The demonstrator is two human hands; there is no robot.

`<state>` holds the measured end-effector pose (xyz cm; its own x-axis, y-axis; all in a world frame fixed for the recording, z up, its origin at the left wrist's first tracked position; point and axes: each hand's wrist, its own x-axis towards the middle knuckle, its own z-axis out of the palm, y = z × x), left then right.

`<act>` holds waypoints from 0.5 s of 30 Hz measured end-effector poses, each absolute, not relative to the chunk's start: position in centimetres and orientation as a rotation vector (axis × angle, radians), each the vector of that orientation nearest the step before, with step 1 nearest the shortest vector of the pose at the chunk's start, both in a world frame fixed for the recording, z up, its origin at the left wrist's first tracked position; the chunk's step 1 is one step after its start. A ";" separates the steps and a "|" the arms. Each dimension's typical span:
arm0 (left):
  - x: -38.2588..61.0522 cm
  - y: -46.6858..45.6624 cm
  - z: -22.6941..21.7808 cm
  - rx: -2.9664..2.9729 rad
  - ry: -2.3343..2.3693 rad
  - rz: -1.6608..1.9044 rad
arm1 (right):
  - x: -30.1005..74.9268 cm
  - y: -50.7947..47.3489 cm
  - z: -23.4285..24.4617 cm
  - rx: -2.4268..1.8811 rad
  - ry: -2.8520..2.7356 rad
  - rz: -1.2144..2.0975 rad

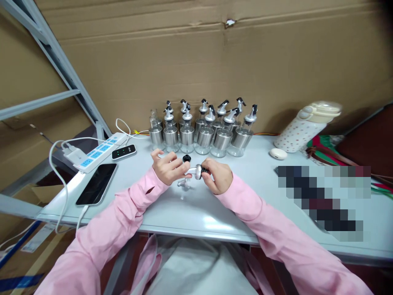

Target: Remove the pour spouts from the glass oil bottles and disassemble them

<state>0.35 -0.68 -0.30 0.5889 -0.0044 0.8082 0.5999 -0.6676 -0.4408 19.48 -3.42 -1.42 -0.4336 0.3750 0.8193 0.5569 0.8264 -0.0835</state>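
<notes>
Between my hands is a silver and black pour spout (pixel 198 172), held sideways over the table. My left hand (pixel 170 167) pinches its silver spout end, with the other fingers partly spread. My right hand (pixel 217 175) is closed around the black stopper end. Just below, a second silver spout piece (pixel 184 183) lies on the table, partly behind my left hand. A black stopper (pixel 186 158) shows right above my left fingers. Behind them stand glass bottles (pixel 187 137) with steel bands in rows. Most carry silver spouts with black flaps; the front-left bottle (pixel 154 133) has no spout.
On the left are a power strip (pixel 100 150), a small black device (pixel 124 152) and a phone (pixel 97 184) with white cables. At right are a dotted bottle (pixel 302 127), a white case (pixel 278 154) and a blurred-out patch. Cardboard (pixel 190 61) stands behind the table.
</notes>
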 end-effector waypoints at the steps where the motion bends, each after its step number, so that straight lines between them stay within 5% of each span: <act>1: 0.5 -0.7 -0.4 -2.110 -0.475 -1.075 | 19.4 -3.4 -1.5 -0.697 -2.081 -0.240; 15: -0.2 0.6 -1.0 -2.604 -0.680 -0.985 | 19.4 -2.9 -1.6 -0.694 -2.083 -0.219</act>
<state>-0.23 0.64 -0.98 0.6577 0.3296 0.6774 0.5170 -0.8515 -0.0876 19.40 -2.86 -1.59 -0.4360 0.3937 0.8093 0.5533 0.8265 -0.1040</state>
